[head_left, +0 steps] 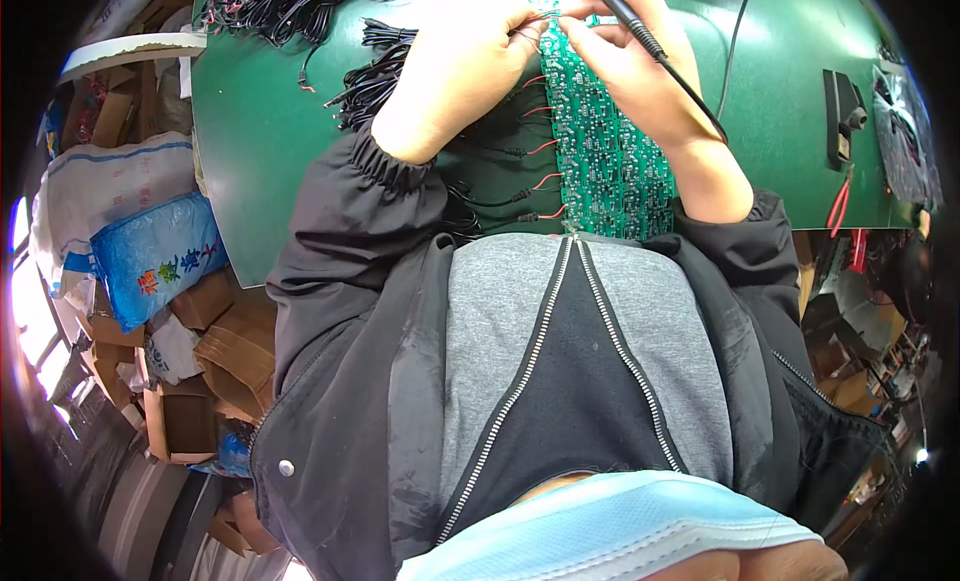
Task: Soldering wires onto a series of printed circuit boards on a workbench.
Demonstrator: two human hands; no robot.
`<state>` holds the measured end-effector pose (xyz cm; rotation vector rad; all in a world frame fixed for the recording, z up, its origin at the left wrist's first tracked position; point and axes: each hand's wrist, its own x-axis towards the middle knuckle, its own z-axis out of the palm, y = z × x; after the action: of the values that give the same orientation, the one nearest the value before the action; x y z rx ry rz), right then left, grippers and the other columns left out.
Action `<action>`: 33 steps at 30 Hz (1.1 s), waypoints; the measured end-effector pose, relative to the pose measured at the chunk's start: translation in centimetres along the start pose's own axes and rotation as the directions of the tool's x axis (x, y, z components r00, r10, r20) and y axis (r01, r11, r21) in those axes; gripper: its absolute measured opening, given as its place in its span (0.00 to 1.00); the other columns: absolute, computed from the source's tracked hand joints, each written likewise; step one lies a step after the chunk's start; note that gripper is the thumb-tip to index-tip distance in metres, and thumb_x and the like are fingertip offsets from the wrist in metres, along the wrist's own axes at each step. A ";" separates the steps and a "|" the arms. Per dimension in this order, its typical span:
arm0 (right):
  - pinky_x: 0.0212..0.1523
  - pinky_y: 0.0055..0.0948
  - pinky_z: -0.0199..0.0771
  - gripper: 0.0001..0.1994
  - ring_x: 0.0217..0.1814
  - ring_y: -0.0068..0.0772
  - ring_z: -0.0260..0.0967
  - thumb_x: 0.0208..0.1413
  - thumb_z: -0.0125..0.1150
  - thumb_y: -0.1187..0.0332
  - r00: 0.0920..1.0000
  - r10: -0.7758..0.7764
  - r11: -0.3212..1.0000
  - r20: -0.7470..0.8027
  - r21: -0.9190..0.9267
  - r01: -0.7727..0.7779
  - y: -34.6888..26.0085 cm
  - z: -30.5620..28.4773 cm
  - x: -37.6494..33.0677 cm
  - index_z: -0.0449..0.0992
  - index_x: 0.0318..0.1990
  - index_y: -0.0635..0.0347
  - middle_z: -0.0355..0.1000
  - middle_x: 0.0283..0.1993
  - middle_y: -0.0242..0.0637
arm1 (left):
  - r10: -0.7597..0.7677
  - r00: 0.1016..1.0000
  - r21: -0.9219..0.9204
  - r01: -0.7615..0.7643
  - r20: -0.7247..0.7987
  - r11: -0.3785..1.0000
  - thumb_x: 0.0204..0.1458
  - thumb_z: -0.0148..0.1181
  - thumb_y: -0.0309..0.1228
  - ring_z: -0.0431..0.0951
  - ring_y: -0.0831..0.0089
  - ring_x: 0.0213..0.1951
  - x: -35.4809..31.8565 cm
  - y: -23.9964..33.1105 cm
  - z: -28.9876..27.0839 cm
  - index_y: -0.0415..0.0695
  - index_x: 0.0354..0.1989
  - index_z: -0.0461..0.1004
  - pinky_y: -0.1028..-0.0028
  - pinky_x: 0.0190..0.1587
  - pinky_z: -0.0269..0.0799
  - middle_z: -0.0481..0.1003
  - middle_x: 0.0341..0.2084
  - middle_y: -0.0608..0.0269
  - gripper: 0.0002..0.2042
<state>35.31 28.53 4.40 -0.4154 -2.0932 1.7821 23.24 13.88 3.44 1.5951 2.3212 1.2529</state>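
A panel of green circuit boards lies on the green table in front of me, crowded with small parts. Short red wires with black cables join its left edge. At the board's upper left edge, my left hand pinches a thin wire between thumb and forefinger. My right hand grips a soldering iron by its black handle, with the cord running down over the wrist. Its thumb and fingertips come close to the left ones above the board. The iron's tip is not visible.
Bundles of black cables lie at the far left, with another bundle beside my left wrist. A black stand, red-handled pliers and a plastic bag are at right. Cardboard boxes and sacks crowd the left.
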 end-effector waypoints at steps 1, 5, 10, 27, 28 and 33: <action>0.42 0.19 0.74 0.18 0.40 0.17 0.73 0.60 0.62 0.80 1.000 0.000 1.000 -0.001 0.000 0.000 0.0 -0.1 0.1 0.71 0.58 0.62 0.74 0.41 0.33 | -0.024 0.999 0.033 0.024 0.024 0.999 0.57 0.63 0.27 0.80 0.49 0.36 -0.1 0.1 -0.1 0.39 0.42 0.81 0.60 0.42 0.76 0.80 0.32 0.48 0.08; 0.39 0.19 0.72 0.18 0.37 0.16 0.69 0.61 0.61 0.78 0.999 0.033 0.993 0.031 -0.112 -0.029 0.1 -0.3 0.1 0.71 0.58 0.59 0.73 0.41 0.31 | 0.014 1.000 0.039 -0.013 -0.019 0.999 0.58 0.63 0.27 0.80 0.49 0.35 -0.2 -0.5 0.4 0.38 0.42 0.81 0.61 0.41 0.76 0.80 0.31 0.48 0.07; 0.40 0.18 0.67 0.16 0.42 0.15 0.66 0.61 0.59 0.79 0.998 -0.068 0.997 0.011 -0.026 0.068 1.5 -1.1 0.6 0.72 0.56 0.58 0.71 0.46 0.30 | 0.022 0.989 0.026 -0.019 -0.145 0.999 0.58 0.62 0.26 0.78 0.51 0.36 1.2 -2.1 0.1 0.36 0.40 0.79 0.62 0.41 0.75 0.77 0.31 0.49 0.06; 0.42 0.20 0.72 0.12 0.42 0.20 0.75 0.67 0.60 0.69 0.996 -0.090 0.945 0.017 -0.313 0.090 -0.8 -6.7 -1.2 0.81 0.53 0.63 0.82 0.41 0.36 | -0.152 0.985 -0.195 0.133 -0.083 0.972 0.56 0.64 0.30 0.79 0.68 0.32 2.2 -5.5 2.0 0.38 0.48 0.80 0.69 0.39 0.75 0.80 0.31 0.55 0.13; 0.42 0.20 0.72 0.12 0.42 0.20 0.75 0.67 0.61 0.69 0.997 -0.082 0.950 -0.001 -0.302 0.078 -0.8 -6.6 -1.4 0.81 0.54 0.62 0.82 0.42 0.37 | -0.151 0.986 -0.232 0.130 -0.075 0.964 0.56 0.64 0.30 0.79 0.67 0.31 2.2 -5.5 2.1 0.38 0.48 0.80 0.69 0.38 0.75 0.80 0.31 0.55 0.13; 0.43 0.21 0.72 0.12 0.42 0.21 0.75 0.67 0.61 0.69 0.997 -0.077 0.957 0.000 -0.279 0.074 -1.0 -6.3 -1.6 0.80 0.54 0.62 0.82 0.43 0.37 | -0.137 0.990 -0.128 0.130 -0.044 0.983 0.56 0.64 0.30 0.79 0.65 0.30 1.7 -6.0 2.5 0.37 0.45 0.80 0.69 0.37 0.75 0.79 0.30 0.54 0.12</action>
<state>39.61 33.23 6.19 -0.4115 -2.3278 1.4419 19.10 15.86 -1.39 1.3599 2.2859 1.3946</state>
